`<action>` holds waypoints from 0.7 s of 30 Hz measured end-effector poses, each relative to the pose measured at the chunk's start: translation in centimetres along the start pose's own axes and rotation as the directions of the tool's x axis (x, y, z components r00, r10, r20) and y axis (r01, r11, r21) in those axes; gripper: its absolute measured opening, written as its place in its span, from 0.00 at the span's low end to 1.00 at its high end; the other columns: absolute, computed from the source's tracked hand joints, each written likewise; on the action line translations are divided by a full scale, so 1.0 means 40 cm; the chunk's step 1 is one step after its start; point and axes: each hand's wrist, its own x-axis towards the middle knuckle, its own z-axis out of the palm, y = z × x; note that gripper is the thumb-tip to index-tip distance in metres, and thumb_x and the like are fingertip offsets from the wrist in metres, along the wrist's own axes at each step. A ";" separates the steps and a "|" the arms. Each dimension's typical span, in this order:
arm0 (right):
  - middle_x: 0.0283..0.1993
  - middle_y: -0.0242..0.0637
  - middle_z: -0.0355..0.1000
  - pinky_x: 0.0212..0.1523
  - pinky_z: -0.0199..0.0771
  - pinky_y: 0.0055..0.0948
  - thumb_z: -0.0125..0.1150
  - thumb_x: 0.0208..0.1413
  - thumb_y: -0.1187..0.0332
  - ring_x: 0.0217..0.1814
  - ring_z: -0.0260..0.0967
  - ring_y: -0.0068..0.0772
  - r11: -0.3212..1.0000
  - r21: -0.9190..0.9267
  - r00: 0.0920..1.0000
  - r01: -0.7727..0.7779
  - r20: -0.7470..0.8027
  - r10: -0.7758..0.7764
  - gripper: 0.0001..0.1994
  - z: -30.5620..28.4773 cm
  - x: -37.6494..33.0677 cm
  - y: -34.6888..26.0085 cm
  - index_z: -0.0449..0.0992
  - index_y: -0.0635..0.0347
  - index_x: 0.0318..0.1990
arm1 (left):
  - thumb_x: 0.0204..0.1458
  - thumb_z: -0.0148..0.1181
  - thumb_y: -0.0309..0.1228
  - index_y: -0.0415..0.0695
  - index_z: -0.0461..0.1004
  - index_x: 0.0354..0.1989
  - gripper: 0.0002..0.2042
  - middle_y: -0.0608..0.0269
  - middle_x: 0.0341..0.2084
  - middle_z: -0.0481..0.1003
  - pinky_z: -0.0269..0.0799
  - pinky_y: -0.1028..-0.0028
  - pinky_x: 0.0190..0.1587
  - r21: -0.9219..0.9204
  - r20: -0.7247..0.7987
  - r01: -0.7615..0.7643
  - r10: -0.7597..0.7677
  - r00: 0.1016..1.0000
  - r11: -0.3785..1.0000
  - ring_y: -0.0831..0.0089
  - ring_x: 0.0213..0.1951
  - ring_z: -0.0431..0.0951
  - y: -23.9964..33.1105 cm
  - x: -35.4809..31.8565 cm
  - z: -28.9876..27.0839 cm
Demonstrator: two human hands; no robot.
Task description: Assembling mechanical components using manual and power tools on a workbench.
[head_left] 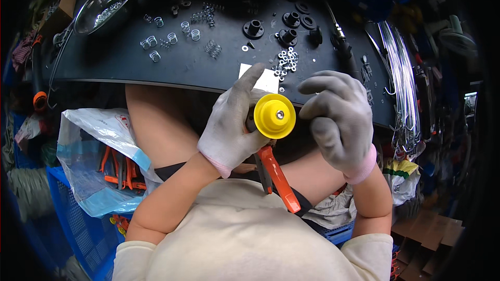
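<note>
My left hand point(229, 125) is closed around a hand tool point(281, 179) with an orange-red handle and a dark lever beside it. At its upper end sits a yellow round stepped disc point(273, 116), with a metal screw or nut at its centre. Gloved fingers hide the tool's middle. My right hand point(338, 119), also gloved, hovers just right of the disc without touching it. Its fingers are bent and apart, and nothing shows between them. Beyond the disc, a white card point(260, 77) lies at the table's near edge, partly covered by my left hand.
The dark table point(120, 57) carries loose springs point(195, 35), black flanged bushings point(253, 29) and small nuts point(285, 63). Metal bowls point(107, 5) stand along its far side. Long metal rods point(398, 73) hang at the right. A plastic bag point(94, 125) at the left holds several orange-handled tools point(122, 169).
</note>
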 end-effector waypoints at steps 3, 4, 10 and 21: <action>0.52 0.52 0.68 0.53 0.65 0.43 0.57 0.49 0.38 0.53 0.67 0.53 0.936 0.345 0.980 0.073 -0.201 -0.002 0.33 0.062 0.011 -0.023 0.75 0.62 0.47 | 0.40 0.70 0.21 0.40 0.50 0.65 0.43 0.55 0.47 0.72 0.70 0.71 0.55 -0.092 0.086 0.057 -0.049 0.995 0.994 0.68 0.49 0.75 -0.010 -0.004 0.002; 0.52 0.52 0.68 0.53 0.65 0.43 0.57 0.49 0.38 0.53 0.67 0.53 0.934 0.348 0.980 0.077 -0.201 -0.006 0.33 0.054 0.005 -0.004 0.75 0.62 0.47 | 0.40 0.70 0.21 0.40 0.50 0.65 0.43 0.55 0.47 0.72 0.70 0.71 0.55 -0.089 0.082 0.059 -0.051 0.995 0.994 0.68 0.49 0.75 -0.008 -0.007 0.001; 0.45 0.45 0.73 0.54 0.65 0.41 0.65 0.38 0.52 0.51 0.69 0.49 0.987 0.147 0.970 0.062 -0.242 -0.025 0.23 0.056 -0.001 -0.003 0.79 0.59 0.39 | 0.41 0.66 0.16 0.40 0.50 0.64 0.40 0.54 0.45 0.72 0.77 0.72 0.45 -0.230 0.121 0.139 -0.114 0.986 0.963 0.70 0.44 0.77 -0.022 -0.015 0.009; 0.60 0.55 0.62 0.60 0.61 0.44 0.59 0.47 0.51 0.60 0.63 0.54 0.923 0.382 0.987 0.036 -0.160 0.028 0.33 0.064 0.006 -0.016 0.68 0.64 0.58 | 0.37 0.68 0.27 0.41 0.58 0.60 0.38 0.53 0.43 0.76 0.62 0.63 0.58 -0.092 0.040 0.073 -0.070 0.997 0.993 0.60 0.46 0.76 -0.015 -0.011 0.007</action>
